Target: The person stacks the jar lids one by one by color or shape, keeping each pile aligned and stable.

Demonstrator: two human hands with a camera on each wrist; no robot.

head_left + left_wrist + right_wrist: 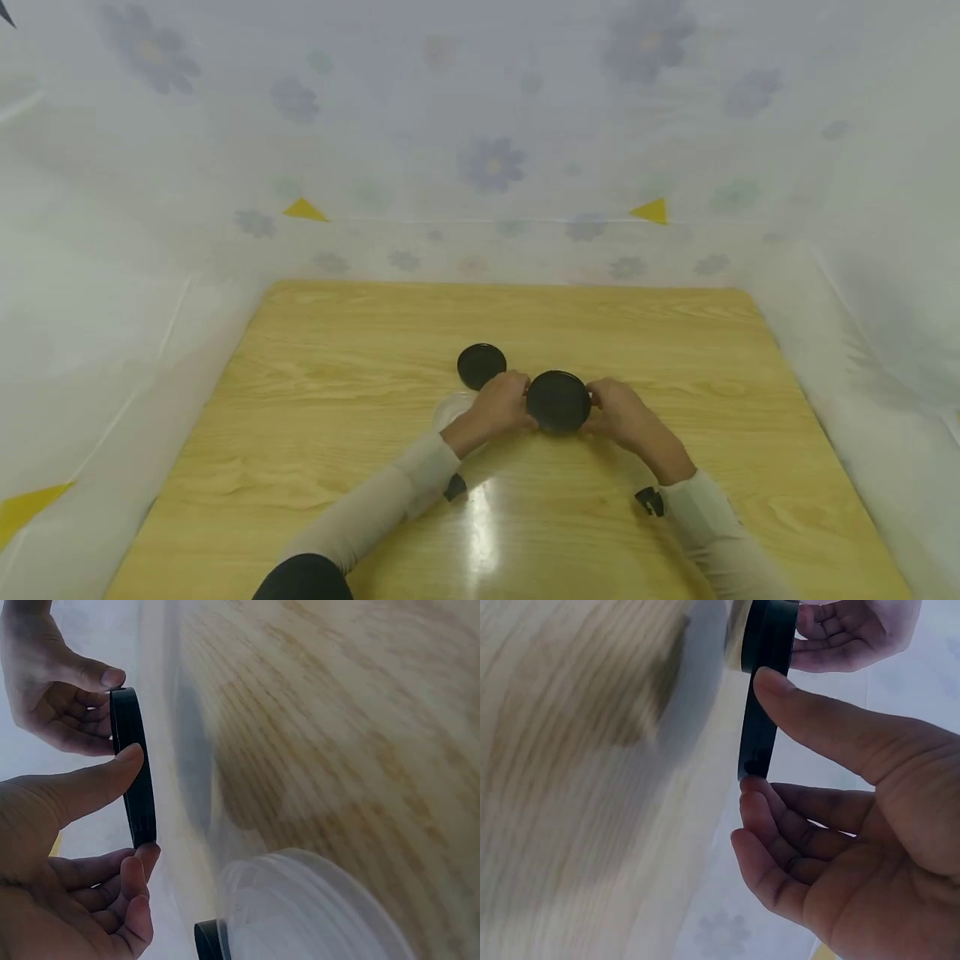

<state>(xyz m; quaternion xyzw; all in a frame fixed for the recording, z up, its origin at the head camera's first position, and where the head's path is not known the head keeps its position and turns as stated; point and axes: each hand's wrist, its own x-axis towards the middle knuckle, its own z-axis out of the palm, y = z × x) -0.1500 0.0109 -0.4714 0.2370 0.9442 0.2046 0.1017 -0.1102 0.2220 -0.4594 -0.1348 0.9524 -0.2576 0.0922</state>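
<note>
A round black lid (558, 402) is held up between both hands, a little above the wooden table. My left hand (498, 407) pinches its left edge; the left wrist view shows the thumb on the rim of the lid (135, 780) and fingertips at the edge. On the opposite side my right hand (622, 414) grips the rim between thumb and fingers, also seen around the lid (769, 697) in the right wrist view. Below the left wrist sits a clear round plastic container (307, 907), partly covered by that arm in the head view.
A second round black lid (482, 366) lies on the wooden table (337, 358), just behind the clear container. Pale flowered sheeting (420, 150) encloses the table at the back and sides, with yellow triangles (649, 212) on it.
</note>
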